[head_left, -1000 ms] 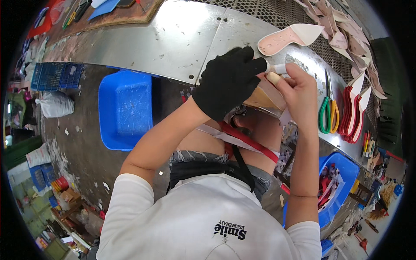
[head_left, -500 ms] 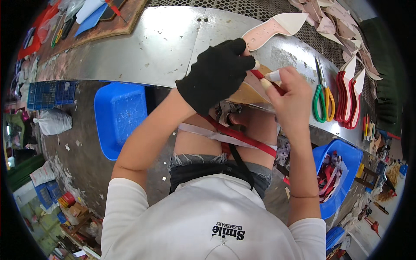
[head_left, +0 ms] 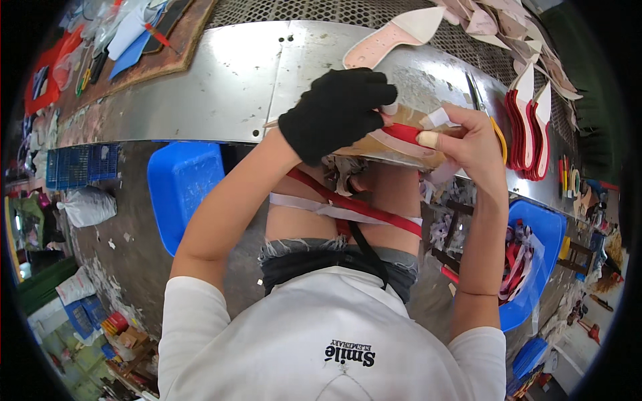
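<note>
Gloved L hand [head_left: 340, 115] & bare R hand [head_left: 475, 143] pinch red strip [head_left: 405, 133], long axis approx. L–R, dipping slightly R. It's over counter [head_left: 194, 90], by near edge; open room to L. Beyond, insole [head_left: 391, 40] points up-R.

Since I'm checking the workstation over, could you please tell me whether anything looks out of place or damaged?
The metal bench top looks worn: a blotchy patch mars its shiny surface beyond the right hand. Small pale scraps also lie loose on the floor at left.
</note>
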Motion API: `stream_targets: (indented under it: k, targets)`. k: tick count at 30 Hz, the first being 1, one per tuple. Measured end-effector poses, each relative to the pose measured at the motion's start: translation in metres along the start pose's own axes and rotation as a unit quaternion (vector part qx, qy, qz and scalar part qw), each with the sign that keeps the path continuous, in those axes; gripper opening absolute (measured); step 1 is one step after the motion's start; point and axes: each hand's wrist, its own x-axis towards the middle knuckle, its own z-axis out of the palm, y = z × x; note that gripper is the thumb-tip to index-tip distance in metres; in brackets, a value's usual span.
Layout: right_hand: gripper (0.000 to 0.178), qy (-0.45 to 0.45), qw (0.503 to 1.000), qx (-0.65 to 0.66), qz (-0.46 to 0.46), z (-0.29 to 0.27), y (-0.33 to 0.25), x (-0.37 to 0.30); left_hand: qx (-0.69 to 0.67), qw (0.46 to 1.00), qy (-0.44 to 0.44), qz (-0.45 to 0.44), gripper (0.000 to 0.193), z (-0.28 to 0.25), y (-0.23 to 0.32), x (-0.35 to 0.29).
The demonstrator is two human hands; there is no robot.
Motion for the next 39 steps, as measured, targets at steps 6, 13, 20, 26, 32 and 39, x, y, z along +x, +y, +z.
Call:
stream_targets:
  k: [6,13,20,26,32,39]
  targets:
    - [0.022,0.125,0.942,-0.076,-0.303,0.009,0.049,-0.004,0.028,0.996,0.025,0.08,0.026,0.002,-0.005,-0.006]
    - [0.021,0.161,0.915,-0.133,-0.346,0.014,0.054,-0.002,0.151,0.983,-0.017,0.101,0.02,0.011,0.011,-0.005]
    - [0.015,0.117,0.917,-0.185,-0.333,0.019,0.032,-0.014,0.2,0.969,0.029,0.14,0.029,0.011,0.036,0.002]
    - [0.015,-0.053,0.987,-0.079,-0.13,-0.022,-0.015,-0.032,0.07,0.948,-0.309,0.012,0.031,-0.041,0.05,-0.009]
    - [0.016,0.018,0.982,0.121,-0.144,-0.038,0.007,-0.048,-0.121,0.965,-0.214,-0.096,0.022,-0.076,0.057,-0.036]
    - [0.016,-0.009,0.917,0.375,-0.134,0.021,0.025,-0.059,-0.499,0.808,-0.032,-0.313,0.028,-0.053,0.077,-0.054]
